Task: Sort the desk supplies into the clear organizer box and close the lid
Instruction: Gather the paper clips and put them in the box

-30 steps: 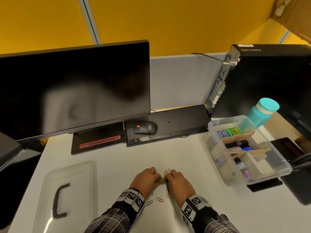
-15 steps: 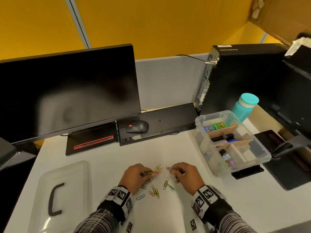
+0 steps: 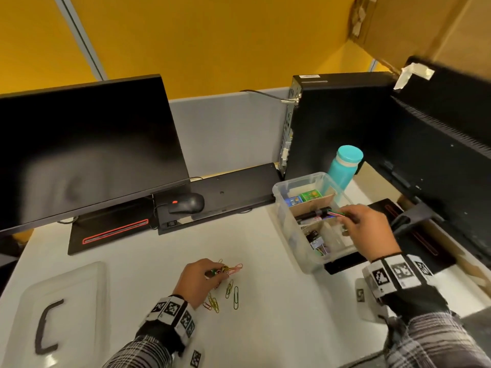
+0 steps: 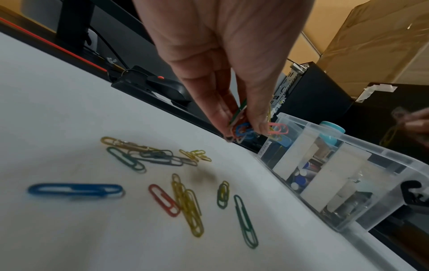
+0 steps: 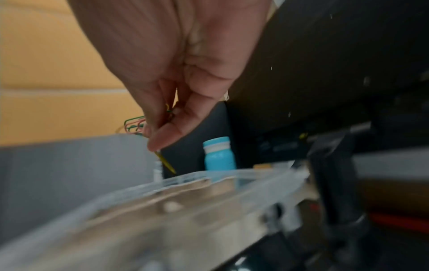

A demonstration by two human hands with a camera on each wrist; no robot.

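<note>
Coloured paper clips (image 3: 229,289) (image 4: 185,198) lie scattered on the white desk near its front. My left hand (image 3: 204,274) (image 4: 241,126) pinches a small bunch of them just above the desk. My right hand (image 3: 348,221) (image 5: 157,132) hovers over the clear organizer box (image 3: 288,235) (image 4: 348,183) (image 5: 162,210) and pinches a few paper clips (image 3: 335,214) (image 5: 134,124) between thumb and fingers. The box has cardboard dividers and holds markers, binder clips and small coloured packets. Its clear lid (image 3: 66,301) with a dark handle lies flat at the front left.
A monitor (image 3: 85,155), mouse (image 3: 187,204) and upturned keyboard (image 3: 225,192) line the back. A teal bottle (image 3: 344,166) stands behind the box beside a black computer tower (image 3: 332,123). Another black monitor (image 3: 438,155) is at the right.
My right hand has lifted away from the pile and moved right, over the box, carrying a few paper clips. My left hand stays at the pile with its bunch.
</note>
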